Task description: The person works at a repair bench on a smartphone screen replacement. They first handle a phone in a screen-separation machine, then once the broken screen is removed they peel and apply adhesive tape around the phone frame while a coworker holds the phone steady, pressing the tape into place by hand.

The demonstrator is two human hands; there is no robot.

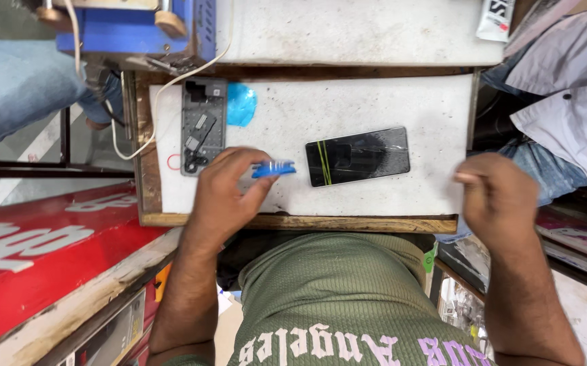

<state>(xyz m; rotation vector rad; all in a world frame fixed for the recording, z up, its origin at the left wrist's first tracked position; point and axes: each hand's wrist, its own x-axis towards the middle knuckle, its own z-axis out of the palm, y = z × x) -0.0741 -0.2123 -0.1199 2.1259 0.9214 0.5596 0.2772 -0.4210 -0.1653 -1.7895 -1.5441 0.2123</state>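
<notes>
White desk (388,102) lay scuffed; my left hand (229,190) pinched a blue pry tool (274,169), right hand (500,200) clenched on nothing (a slip could worsen the cracked phone (358,156)).

We see blue plastic tool (274,168) in our left hand (225,193). Phone (358,156): black glass, two yellow-green lines down screen, fine white cracks. Opened phone frame (203,125): dark grey. Film piece (241,104) beside it: bright blue. Work board (374,102): dirty white, brown wooden edge. Our shirt (334,298): olive green, white and lilac letters. Counter (43,251) at left: red with white letters.
</notes>
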